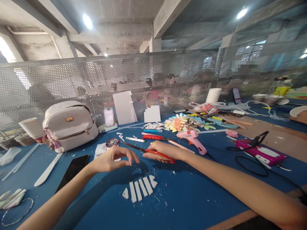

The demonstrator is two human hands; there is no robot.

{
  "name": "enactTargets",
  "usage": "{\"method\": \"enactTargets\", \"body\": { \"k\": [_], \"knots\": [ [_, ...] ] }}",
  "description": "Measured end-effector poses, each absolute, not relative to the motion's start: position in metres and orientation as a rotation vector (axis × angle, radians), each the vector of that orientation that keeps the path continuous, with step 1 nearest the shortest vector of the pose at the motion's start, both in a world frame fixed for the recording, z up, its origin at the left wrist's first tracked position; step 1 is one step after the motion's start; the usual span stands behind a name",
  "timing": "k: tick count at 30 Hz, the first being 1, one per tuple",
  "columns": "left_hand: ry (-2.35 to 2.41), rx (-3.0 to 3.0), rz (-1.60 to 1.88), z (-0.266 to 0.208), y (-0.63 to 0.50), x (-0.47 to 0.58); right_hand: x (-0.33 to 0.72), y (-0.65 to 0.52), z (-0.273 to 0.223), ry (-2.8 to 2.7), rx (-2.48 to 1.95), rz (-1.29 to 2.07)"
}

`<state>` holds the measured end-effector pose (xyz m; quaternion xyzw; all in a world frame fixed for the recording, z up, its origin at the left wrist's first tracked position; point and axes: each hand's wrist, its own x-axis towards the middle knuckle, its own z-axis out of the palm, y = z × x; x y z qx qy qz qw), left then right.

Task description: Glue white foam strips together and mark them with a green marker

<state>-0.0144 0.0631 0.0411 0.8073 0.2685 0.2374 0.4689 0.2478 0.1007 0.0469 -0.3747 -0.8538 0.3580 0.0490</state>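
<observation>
My right hand [158, 151] grips a pair of red-handled scissors [165, 156], their dark blades pointing left. To the left of it hovers my left hand [117, 158], its fingers curved and apart from the thumb, with nothing visible between them. On the blue table [182, 198] below both hands lie several white foam pieces [139, 190]: parallel strips with a small pointed piece at the left and a notched one at the right, like a fish. Beyond the left hand are a round tin [112, 142] of small bits and a white paper [99, 150].
A pink glue gun [192, 139] and red utility knife [153, 137] lie beyond my right hand, before a heap of coloured scraps [179, 123]. A white backpack [69, 126] and black phone [74, 169] are left. A magenta device [261, 151] with a cable is right.
</observation>
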Motion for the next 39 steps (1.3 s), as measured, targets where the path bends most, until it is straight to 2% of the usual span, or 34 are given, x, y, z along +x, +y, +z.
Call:
{"method": "enactTargets", "body": {
  "k": [3, 12, 17, 25, 32, 39],
  "knots": [
    [0.661, 1.985, 0.583, 0.041, 0.065, -0.016, 0.248, 0.101, 0.048, -2.6, -1.169, 0.983],
    [0.635, 2.045, 0.547, 0.045, 0.054, -0.005, 0.251, 0.12, 0.035, -2.673, -1.229, 0.362],
    [0.677, 2.147, 0.549, 0.047, 0.045, 0.005, 0.253, 0.121, 0.026, -2.739, -1.186, 0.206],
    [0.851, 2.246, 0.707, 0.04, 0.049, 0.003, 0.252, 0.115, 0.026, -2.619, -0.926, 0.279],
    [1.068, 2.301, 0.952, 0.035, 0.055, 0.001, 0.249, 0.104, 0.037, -2.478, -0.524, 0.467],
    [1.144, 2.304, 1.076, 0.037, 0.054, 0.003, 0.243, 0.104, 0.035, -2.32, -0.504, 0.643]
  ]
}}
